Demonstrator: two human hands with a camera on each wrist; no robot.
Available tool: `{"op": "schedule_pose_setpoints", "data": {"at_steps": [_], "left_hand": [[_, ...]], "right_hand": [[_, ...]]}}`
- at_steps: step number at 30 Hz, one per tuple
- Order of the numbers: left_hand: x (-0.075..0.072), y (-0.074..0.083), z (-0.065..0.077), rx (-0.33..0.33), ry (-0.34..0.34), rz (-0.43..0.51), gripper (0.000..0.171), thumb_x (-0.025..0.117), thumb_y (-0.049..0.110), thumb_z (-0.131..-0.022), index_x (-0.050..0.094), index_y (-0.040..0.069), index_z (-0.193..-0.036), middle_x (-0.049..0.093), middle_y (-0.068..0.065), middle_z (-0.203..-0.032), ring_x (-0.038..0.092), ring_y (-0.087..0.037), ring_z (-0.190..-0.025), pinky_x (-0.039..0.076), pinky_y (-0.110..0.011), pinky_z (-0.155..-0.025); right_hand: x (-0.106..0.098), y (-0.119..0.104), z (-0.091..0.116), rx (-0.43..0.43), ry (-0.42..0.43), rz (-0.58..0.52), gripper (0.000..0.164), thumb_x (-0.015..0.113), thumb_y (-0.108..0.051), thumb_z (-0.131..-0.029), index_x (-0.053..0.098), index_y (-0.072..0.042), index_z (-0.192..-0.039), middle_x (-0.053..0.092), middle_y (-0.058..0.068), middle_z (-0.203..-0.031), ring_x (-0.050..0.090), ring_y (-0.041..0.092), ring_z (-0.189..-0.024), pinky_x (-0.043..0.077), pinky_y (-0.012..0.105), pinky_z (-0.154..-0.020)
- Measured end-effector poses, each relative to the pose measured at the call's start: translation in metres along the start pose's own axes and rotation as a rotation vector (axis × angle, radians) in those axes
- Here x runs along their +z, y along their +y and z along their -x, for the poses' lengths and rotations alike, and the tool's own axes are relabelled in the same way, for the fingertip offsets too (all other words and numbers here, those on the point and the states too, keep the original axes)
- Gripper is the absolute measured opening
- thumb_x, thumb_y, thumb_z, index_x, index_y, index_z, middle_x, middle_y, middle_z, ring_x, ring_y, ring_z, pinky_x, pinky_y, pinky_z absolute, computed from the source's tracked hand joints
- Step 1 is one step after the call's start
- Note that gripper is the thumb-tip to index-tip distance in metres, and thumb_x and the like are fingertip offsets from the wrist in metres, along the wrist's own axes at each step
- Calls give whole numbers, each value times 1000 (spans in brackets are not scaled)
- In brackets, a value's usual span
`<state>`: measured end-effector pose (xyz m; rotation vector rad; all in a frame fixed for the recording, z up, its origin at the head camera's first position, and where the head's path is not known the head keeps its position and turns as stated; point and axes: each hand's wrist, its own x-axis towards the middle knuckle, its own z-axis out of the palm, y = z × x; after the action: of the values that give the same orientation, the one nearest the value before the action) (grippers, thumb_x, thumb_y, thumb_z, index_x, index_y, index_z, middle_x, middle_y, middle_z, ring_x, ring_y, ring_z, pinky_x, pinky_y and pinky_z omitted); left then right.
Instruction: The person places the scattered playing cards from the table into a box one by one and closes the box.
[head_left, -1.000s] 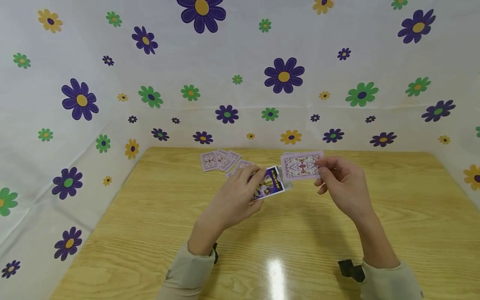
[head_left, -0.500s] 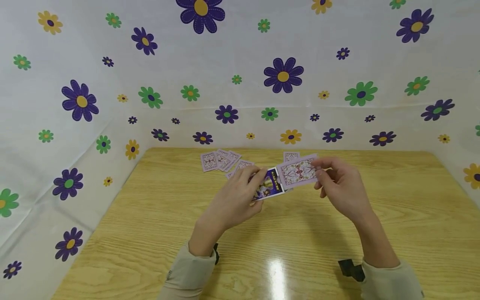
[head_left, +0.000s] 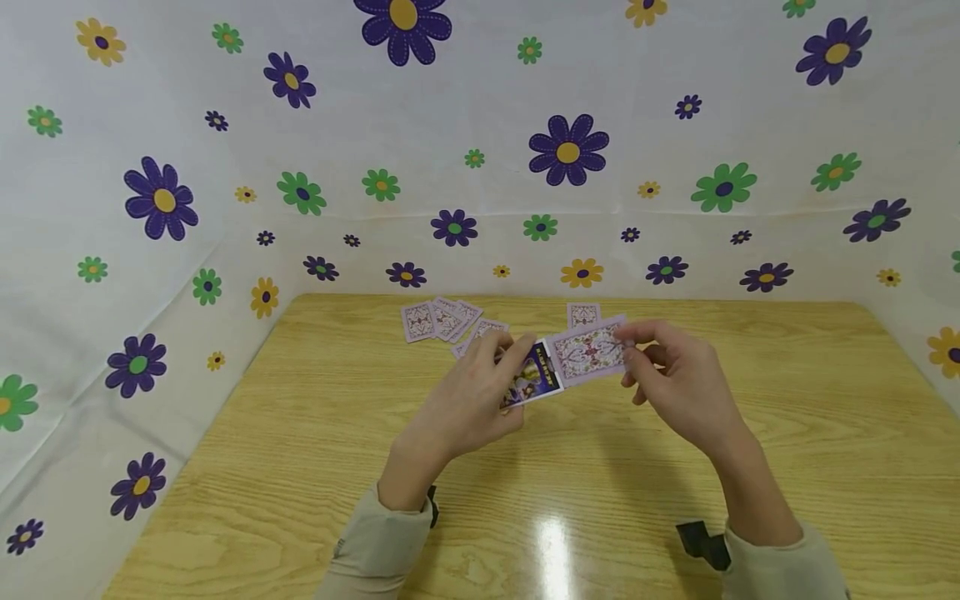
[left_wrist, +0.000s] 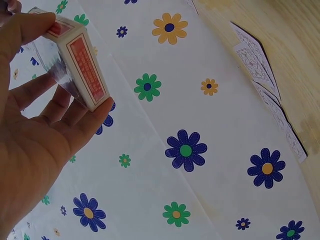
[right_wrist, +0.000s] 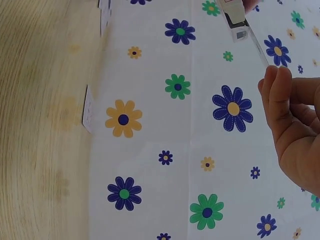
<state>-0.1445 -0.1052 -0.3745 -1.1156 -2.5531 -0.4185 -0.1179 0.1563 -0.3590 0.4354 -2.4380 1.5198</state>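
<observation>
My left hand (head_left: pixel 471 396) grips a small card box (head_left: pixel 534 377) with a purple and yellow picture on its face. In the left wrist view the box (left_wrist: pixel 84 70) shows a red and white end, with thumb and fingers around its edges. My right hand (head_left: pixel 678 379) pinches a playing card (head_left: pixel 590 352) by its right end, its patterned pink back facing up. The card's left end meets the open mouth of the box; how far inside it reaches is hidden. Edge-on, the card (right_wrist: pixel 257 45) runs from the right fingertips to the box (right_wrist: pixel 234 12).
Several face-down cards (head_left: pixel 442 321) lie overlapping at the back left of the wooden table (head_left: pixel 300 467). Another card (head_left: pixel 583 314) lies behind the held one. A white flower-print cloth (head_left: pixel 480 108) stands along the back and sides.
My right hand has brought the card left and down, tilting it into line with the box, so that its left end meets the box mouth. The left hand has barely moved.
</observation>
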Motion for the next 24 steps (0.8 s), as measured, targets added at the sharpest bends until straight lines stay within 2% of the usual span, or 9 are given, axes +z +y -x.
{"op": "schedule_pose_setpoints", "data": {"at_steps": [6,11,17,20,24], "left_hand": [[1,-1,-1,-11,-9,17,77,72,10,-74,42,4,-145,47,-15,-119,49,-21,-95,49,-32,-81],[1,0,-2,-2,-1,10,74,72,11,-74,43,5,-142,47,-15,-118,50,-22,-96,50,-33,-82],[0,0,-2,-13,-5,10,75,72,10,-73,43,5,-143,47,-15,-119,50,-22,-97,50,-33,-83],[-1,1,-3,-17,-9,6,74,72,10,-74,43,6,-143,47,-15,-119,50,-22,-96,50,-33,-83],[-1,1,-4,-22,-15,-3,73,73,12,-77,43,7,-143,48,-15,-120,51,-22,-97,50,-33,-83]], "right_hand": [[1,-2,0,-5,-18,8,20,55,7,-95,65,2,-113,66,17,-104,62,17,-66,55,26,-52],[3,-5,0,9,-31,-3,23,57,5,-96,65,3,-117,65,19,-111,62,16,-68,55,26,-54],[7,-6,-1,4,-22,-50,24,56,6,-96,64,4,-118,65,19,-104,64,21,-67,58,28,-57],[10,-5,-2,-21,-4,-84,24,56,8,-95,64,4,-117,65,20,-104,65,23,-66,59,29,-58],[14,-5,-3,-78,19,-130,25,58,12,-92,63,5,-116,63,19,-107,65,19,-64,59,30,-58]]}}
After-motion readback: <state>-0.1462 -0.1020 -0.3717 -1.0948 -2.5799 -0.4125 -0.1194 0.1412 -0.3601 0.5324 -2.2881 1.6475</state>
